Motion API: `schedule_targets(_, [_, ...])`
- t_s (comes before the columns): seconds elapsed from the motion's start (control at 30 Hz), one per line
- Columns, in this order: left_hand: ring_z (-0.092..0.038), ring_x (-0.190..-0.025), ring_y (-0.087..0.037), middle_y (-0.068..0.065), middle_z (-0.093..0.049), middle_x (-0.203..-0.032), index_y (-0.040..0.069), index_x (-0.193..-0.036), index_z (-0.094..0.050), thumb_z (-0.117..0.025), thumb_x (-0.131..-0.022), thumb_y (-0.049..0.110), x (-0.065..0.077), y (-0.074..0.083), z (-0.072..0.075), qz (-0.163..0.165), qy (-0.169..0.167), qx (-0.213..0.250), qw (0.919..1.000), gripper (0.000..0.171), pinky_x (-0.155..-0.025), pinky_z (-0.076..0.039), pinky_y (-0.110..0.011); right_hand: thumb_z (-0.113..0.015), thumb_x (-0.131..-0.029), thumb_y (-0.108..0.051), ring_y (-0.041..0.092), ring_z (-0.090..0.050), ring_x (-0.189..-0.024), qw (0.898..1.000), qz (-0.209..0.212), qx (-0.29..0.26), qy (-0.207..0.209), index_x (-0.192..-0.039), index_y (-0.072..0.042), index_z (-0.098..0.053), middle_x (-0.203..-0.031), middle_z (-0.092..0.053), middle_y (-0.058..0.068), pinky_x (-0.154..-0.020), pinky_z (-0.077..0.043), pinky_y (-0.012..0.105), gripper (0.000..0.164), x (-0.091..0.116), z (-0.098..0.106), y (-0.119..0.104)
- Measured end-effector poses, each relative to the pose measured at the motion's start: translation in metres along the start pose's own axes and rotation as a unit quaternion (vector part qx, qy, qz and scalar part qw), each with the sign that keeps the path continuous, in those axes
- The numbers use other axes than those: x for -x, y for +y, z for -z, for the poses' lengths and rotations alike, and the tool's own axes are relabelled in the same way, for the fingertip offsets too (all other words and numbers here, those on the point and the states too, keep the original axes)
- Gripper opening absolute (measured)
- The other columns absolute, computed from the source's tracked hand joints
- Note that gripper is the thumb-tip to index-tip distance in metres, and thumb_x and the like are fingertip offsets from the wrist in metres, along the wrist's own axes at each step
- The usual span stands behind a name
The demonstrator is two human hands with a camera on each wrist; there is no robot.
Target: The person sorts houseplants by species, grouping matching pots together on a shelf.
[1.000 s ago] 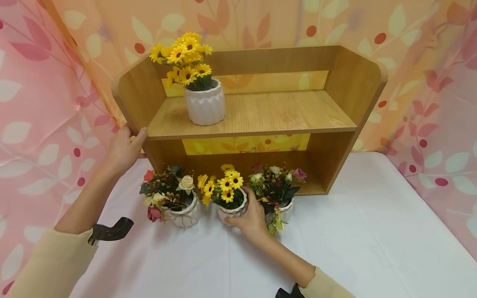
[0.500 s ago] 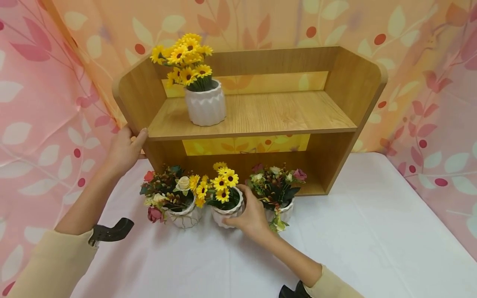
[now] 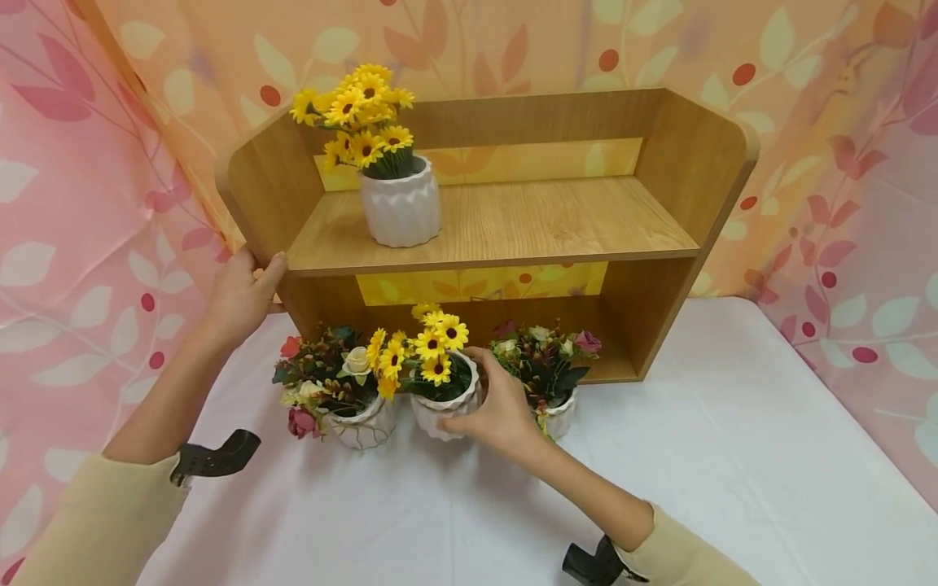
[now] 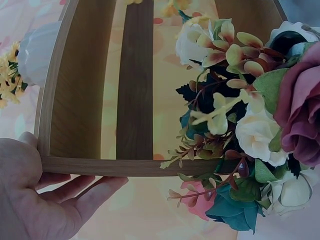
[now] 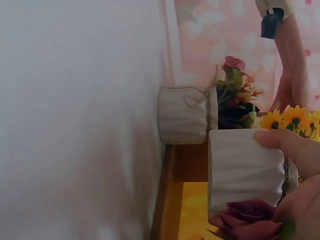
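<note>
A white ribbed pot (image 3: 443, 411) of small artificial sunflowers is held by my right hand (image 3: 498, 407), thumb on the near side and fingers around the right. The right wrist view has the pot's base (image 5: 211, 175) off the white tablecloth. My left hand (image 3: 245, 297) grips the left side panel of a two-tier wooden shelf (image 3: 542, 220), thumb at its front edge and fingers outside. Another white pot (image 3: 401, 203) with sunflowers stands on the upper board, towards the left. Mixed-rose pots flank the held one: a left pot (image 3: 362, 423) and a right pot (image 3: 563, 415), partly behind my right hand.
A white tablecloth (image 3: 733, 456) covers the table under the shelf and pots. Floral curtains (image 3: 843, 203) hang behind and at both sides. Black wrist mounts, a left mount (image 3: 220, 454) and a right mount (image 3: 597, 561), stick out by the sleeves.
My right hand has shifted the sunflower pot a little left and raised it off the tablecloth. The left hand keeps its grip on the shelf.
</note>
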State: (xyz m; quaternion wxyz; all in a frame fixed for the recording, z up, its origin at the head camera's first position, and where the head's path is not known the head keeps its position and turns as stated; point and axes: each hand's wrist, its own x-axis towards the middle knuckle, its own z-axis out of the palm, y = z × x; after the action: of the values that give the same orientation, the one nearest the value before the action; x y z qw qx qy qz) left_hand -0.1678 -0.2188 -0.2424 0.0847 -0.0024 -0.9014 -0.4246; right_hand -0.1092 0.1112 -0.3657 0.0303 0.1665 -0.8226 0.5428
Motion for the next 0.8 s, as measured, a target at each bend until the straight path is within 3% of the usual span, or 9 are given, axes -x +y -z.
schedule_targets(0.3, [-0.050, -0.137, -0.059, -0.036, -0.035, -0.161, -0.005, -0.165, -0.015, -0.034, -0.113, 0.043, 0.000, 0.001, 0.001, 0.001, 0.002, -0.007, 1.0000, 0.074, -0.089, -0.056, -0.051, -0.097, -0.067, -0.005, 0.033, -0.066, -0.124, 1.000, 0.009, -0.018, -0.024, -0.147, -0.004, -0.051, -0.133, -0.068, 0.015, -0.104, -0.057, 0.051, 0.092, -0.004, 0.018, -0.022])
schedule_targets(0.8, [-0.050, -0.138, -0.058, -0.035, -0.036, -0.162, -0.004, -0.165, -0.015, -0.034, -0.112, 0.048, -0.001, 0.001, 0.000, 0.002, -0.001, -0.010, 1.0000, 0.077, -0.091, -0.056, -0.053, -0.099, -0.068, -0.011, 0.033, -0.065, -0.115, 0.998, -0.010, 0.004, -0.057, -0.151, -0.010, -0.051, -0.141, -0.061, 0.013, -0.093, -0.060, 0.044, 0.095, -0.006, 0.051, -0.060])
